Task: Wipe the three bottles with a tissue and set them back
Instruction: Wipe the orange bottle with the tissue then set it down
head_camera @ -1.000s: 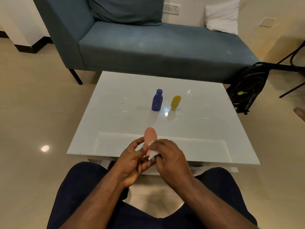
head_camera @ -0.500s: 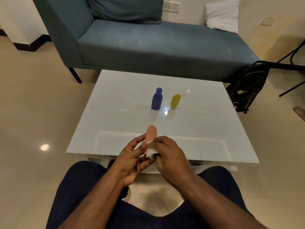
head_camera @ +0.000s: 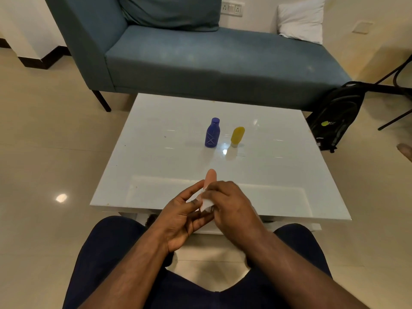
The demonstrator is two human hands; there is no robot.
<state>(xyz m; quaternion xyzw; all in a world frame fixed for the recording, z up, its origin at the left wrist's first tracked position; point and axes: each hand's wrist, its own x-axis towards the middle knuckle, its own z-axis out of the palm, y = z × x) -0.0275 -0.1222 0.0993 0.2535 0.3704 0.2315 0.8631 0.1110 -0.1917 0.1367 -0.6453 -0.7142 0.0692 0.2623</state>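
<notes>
the left hand still holds the pink bottle over the tabletop's near edge; the right hand keeps rubbing the pinched tissue downward, so wiping continues.

Standing side by side mid-counter: capped bottle left, squat bottle right; sofa sitting behind, backpack lying right.

the room has soft, warm light. bright spots shine on the glossy surface and the floor at left. edges of the picture bend. it looks mostly sharp.
</notes>
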